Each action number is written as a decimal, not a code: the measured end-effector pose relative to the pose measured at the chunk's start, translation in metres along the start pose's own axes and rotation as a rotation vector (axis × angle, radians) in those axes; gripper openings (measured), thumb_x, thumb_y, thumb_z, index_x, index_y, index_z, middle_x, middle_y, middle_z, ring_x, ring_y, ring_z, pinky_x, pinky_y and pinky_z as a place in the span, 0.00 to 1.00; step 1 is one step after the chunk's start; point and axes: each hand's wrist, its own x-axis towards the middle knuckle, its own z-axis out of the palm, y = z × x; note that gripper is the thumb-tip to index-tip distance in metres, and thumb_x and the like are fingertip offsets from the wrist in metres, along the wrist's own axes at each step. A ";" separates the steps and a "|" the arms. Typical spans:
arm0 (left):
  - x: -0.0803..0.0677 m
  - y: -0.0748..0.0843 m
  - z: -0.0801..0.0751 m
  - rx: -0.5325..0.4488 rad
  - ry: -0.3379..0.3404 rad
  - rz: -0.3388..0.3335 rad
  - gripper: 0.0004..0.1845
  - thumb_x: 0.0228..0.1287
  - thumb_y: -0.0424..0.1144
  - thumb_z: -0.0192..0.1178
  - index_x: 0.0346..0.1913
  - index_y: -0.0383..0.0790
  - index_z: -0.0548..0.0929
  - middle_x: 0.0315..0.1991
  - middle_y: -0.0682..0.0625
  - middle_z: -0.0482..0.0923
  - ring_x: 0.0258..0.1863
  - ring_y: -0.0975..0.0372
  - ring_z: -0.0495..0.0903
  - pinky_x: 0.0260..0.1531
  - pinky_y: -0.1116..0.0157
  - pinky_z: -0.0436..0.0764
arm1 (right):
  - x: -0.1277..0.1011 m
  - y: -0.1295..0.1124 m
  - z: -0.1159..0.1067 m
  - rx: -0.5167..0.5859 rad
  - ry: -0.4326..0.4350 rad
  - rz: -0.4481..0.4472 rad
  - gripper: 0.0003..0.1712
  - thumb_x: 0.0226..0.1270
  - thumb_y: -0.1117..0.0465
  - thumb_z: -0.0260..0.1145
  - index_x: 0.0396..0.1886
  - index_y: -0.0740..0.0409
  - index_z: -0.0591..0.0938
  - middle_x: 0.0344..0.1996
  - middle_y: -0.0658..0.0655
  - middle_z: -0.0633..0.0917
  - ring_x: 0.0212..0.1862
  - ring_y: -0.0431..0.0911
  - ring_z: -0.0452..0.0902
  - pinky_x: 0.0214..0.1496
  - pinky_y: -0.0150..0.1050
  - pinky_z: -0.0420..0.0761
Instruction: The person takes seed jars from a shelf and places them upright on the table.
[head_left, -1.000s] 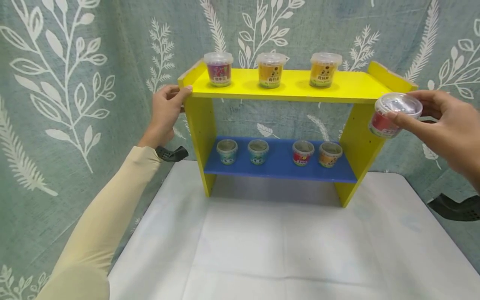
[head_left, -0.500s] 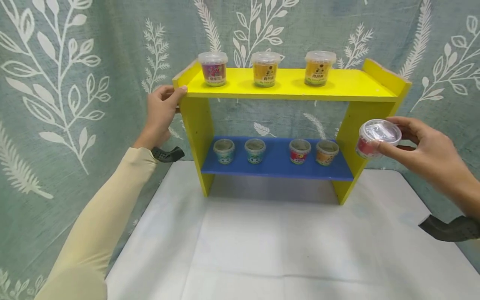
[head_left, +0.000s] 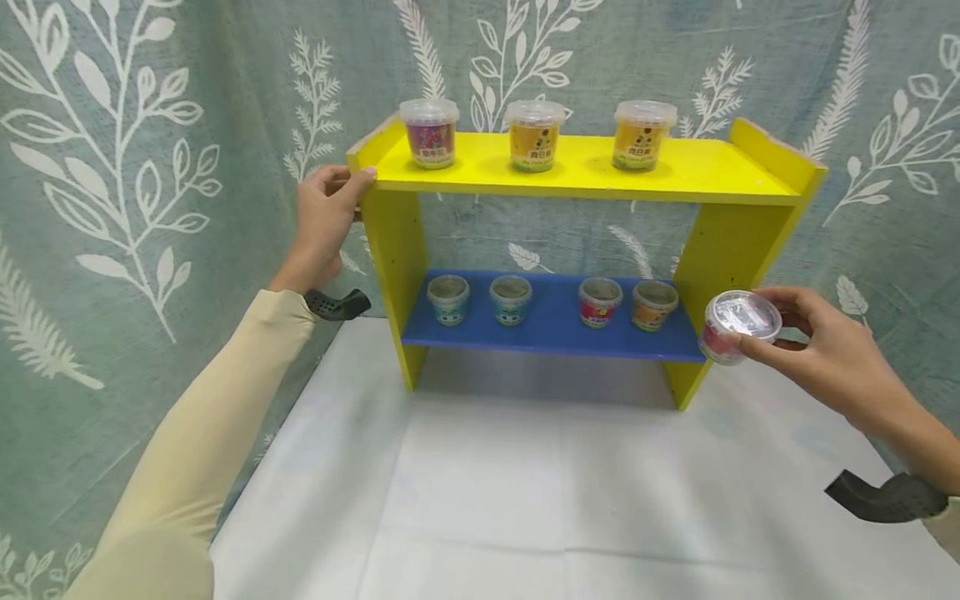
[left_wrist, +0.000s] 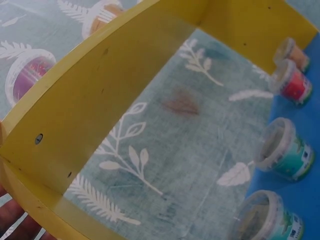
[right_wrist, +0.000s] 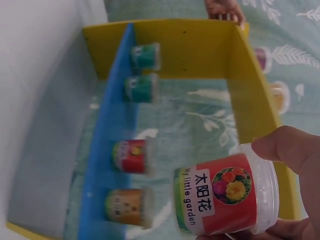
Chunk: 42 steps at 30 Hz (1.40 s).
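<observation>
My right hand point(head_left: 821, 350) pinches a small lidded plastic tub point(right_wrist: 225, 195) by its rim; its red label shows flowers. In the head view the tub hangs just right of the blue lower shelf point(head_left: 540, 337), in front of the yellow side panel. My left hand point(head_left: 322, 221) grips the upper left corner of the yellow shelf unit point(head_left: 585, 196), thumb on the top edge. Along the blue board stand two teal tubs point(head_left: 448, 302) point(head_left: 511, 302), a red tub point(head_left: 600, 303) and an orange tub point(head_left: 654, 306). Above stand a purple tub point(head_left: 431, 137) and two yellow tubs point(head_left: 534, 140).
The shelf unit stands on a white-covered table point(head_left: 480, 483). Behind it hangs a green curtain point(head_left: 247, 108) with white leaf prints. Raised yellow end pieces point(head_left: 776, 158) flank the top board.
My right hand has lowered the red-labelled tub from beside the top board to the blue shelf's level, moving slightly left. My left hand keeps its grip on the corner.
</observation>
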 end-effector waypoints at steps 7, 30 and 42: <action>0.001 0.001 0.000 0.037 -0.008 0.001 0.22 0.68 0.53 0.68 0.56 0.42 0.83 0.51 0.50 0.78 0.45 0.59 0.78 0.48 0.63 0.76 | -0.015 0.023 0.024 0.059 -0.051 0.000 0.43 0.69 0.47 0.73 0.75 0.60 0.66 0.64 0.68 0.75 0.57 0.47 0.77 0.36 0.21 0.75; -0.001 -0.001 0.002 -0.041 -0.004 0.020 0.18 0.68 0.51 0.69 0.52 0.43 0.82 0.45 0.49 0.78 0.41 0.59 0.77 0.47 0.62 0.74 | -0.045 0.059 0.085 0.176 -0.108 0.045 0.42 0.68 0.50 0.74 0.75 0.58 0.66 0.65 0.70 0.74 0.55 0.59 0.80 0.43 0.24 0.79; -0.002 0.000 0.003 -0.010 0.002 0.026 0.19 0.69 0.52 0.67 0.53 0.43 0.82 0.46 0.47 0.79 0.42 0.57 0.78 0.47 0.62 0.75 | -0.047 0.082 0.101 0.167 -0.145 0.094 0.43 0.68 0.46 0.73 0.74 0.61 0.66 0.63 0.71 0.75 0.56 0.62 0.79 0.44 0.25 0.79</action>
